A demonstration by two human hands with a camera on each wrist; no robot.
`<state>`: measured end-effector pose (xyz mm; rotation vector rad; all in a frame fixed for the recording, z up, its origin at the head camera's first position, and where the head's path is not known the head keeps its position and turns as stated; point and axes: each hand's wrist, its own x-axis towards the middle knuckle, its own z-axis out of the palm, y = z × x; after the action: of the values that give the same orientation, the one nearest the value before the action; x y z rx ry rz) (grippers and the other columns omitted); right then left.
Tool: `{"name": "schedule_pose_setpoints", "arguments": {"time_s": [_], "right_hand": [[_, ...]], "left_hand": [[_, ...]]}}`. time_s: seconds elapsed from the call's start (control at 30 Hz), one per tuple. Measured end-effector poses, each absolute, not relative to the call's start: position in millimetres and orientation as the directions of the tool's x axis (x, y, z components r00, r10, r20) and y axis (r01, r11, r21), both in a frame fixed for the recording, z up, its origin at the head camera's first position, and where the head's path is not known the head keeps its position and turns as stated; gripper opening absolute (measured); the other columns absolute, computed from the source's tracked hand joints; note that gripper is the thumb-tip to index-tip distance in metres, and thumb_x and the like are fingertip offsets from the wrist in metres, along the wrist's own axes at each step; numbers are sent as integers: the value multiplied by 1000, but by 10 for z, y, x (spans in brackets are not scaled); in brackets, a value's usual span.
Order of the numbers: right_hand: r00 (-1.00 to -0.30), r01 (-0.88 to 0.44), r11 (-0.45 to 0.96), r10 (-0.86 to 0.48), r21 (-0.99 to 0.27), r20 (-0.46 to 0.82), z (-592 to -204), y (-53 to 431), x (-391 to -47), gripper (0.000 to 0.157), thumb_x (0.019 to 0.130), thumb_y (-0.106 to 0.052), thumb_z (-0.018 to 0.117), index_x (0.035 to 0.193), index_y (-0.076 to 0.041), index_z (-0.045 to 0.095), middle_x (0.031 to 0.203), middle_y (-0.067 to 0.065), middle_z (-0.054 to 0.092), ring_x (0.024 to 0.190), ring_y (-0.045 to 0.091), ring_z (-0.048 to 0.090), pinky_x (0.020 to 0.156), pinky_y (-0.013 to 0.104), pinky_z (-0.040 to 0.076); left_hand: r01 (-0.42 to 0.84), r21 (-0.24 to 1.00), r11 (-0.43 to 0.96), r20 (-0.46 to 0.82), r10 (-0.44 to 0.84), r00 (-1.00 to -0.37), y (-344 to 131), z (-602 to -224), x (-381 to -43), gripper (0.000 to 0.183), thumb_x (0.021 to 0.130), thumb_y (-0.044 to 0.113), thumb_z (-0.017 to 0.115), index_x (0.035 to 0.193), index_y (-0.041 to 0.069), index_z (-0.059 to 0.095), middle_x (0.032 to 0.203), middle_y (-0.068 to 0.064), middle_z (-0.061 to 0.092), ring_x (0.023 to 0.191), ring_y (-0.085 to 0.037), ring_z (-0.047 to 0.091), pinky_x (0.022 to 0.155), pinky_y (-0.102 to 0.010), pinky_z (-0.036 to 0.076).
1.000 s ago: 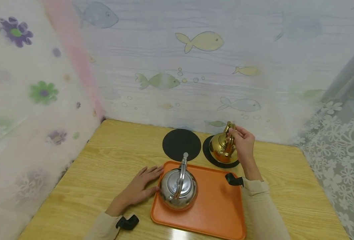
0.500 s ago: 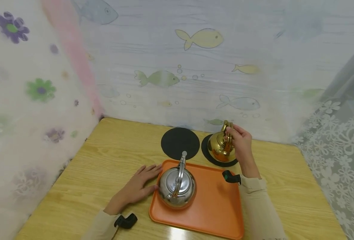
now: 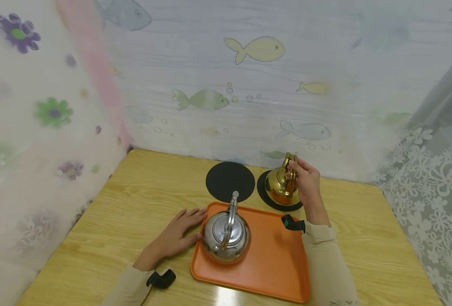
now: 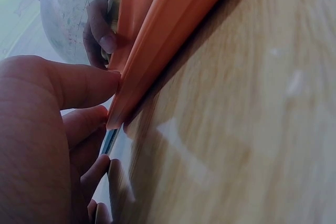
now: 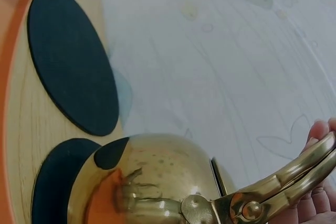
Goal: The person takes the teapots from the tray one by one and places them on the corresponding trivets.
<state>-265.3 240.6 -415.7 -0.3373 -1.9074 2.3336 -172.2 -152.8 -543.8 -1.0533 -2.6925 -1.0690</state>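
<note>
A gold kettle (image 3: 277,185) sits over the right-hand black round mat (image 3: 262,193). My right hand (image 3: 306,180) grips its raised handle, with fingers curled round it in the right wrist view, where the handle (image 5: 294,182) slants up to the right. On the left part of the orange tray (image 3: 271,255) stands a silver kettle (image 3: 222,244), its handle upright. My left hand (image 3: 177,233) lies with fingers extended at the tray's left edge. In the left wrist view the thumb and fingertips touch the tray's rim (image 4: 152,40), and the silver kettle (image 4: 63,19) is just beyond.
A second black round mat (image 3: 229,180) lies on the wooden table (image 3: 134,199) behind the tray, left of the gold kettle. A fish-patterned sheet (image 3: 210,63) hangs along the back edge. Flowered sheeting (image 3: 53,140) closes the left side, and a lace curtain (image 3: 436,191) the right.
The camera view has shifted slightly. Both hands, the gold kettle and the silver kettle hold nearly the same places on the table.
</note>
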Motion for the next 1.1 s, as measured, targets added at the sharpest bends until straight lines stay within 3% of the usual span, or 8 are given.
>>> {"name": "schedule_pose_setpoints", "arguments": {"time_s": [0.13, 0.4, 0.7, 0.83, 0.97, 1.1], "right_hand": [[-972, 46, -202, 218, -978, -91, -4158, 2413, -2623, 60, 100, -20, 65, 152, 2, 44, 113, 4, 59, 91, 11, 63, 75, 19, 57], [-960, 67, -189, 254, -980, -114, -4113, 2402, -2577, 56, 100, -21, 66, 147, 4, 50, 106, 4, 64, 84, 10, 65, 73, 20, 58], [-986, 105, -55, 126, -993, -111, -4114, 2429, -2525, 45, 106, -34, 55, 128, 6, 59, 93, -2, 71, 80, 9, 66, 78, 21, 58], [-991, 95, 23, 100, -995, -92, -4131, 2450, -2460, 51, 108, -38, 48, 134, 5, 56, 115, 6, 71, 103, 17, 65, 98, 29, 52], [-993, 79, 142, 102, -987, -65, -4107, 2479, -2343, 60, 109, -37, 45, 152, 5, 41, 149, 20, 51, 133, 29, 51, 116, 41, 40], [-992, 62, 237, 125, -970, -33, -4055, 2530, -2215, 59, 108, -34, 47, 156, 0, 37, 156, 20, 43, 141, 30, 43, 119, 42, 36]], "left_hand": [[620, 578, 531, 294, 573, -765, -1515, -5450, -1716, 59, 97, 34, 65, 150, 10, 52, 158, -4, 46, 146, -37, 40, 120, -65, 18], [618, 593, 517, 281, 586, -760, -1504, -5429, -1713, 60, 97, 34, 64, 151, 10, 51, 159, -5, 45, 148, -37, 38, 121, -64, 17], [625, 584, 518, 293, 583, -757, -1517, -5444, -1714, 60, 97, 33, 65, 150, 9, 52, 158, -6, 45, 146, -38, 40, 120, -65, 18], [627, 582, 518, 297, 583, -757, -1503, -5445, -1734, 60, 97, 33, 65, 150, 10, 52, 158, -6, 46, 147, -38, 39, 121, -64, 18], [623, 586, 519, 287, 585, -758, -1504, -5436, -1743, 60, 97, 33, 64, 151, 10, 51, 159, -5, 45, 148, -37, 38, 122, -63, 17], [623, 585, 519, 282, 590, -757, -1511, -5424, -1745, 60, 97, 33, 64, 151, 10, 51, 159, -5, 45, 148, -37, 38, 122, -63, 17]]}}
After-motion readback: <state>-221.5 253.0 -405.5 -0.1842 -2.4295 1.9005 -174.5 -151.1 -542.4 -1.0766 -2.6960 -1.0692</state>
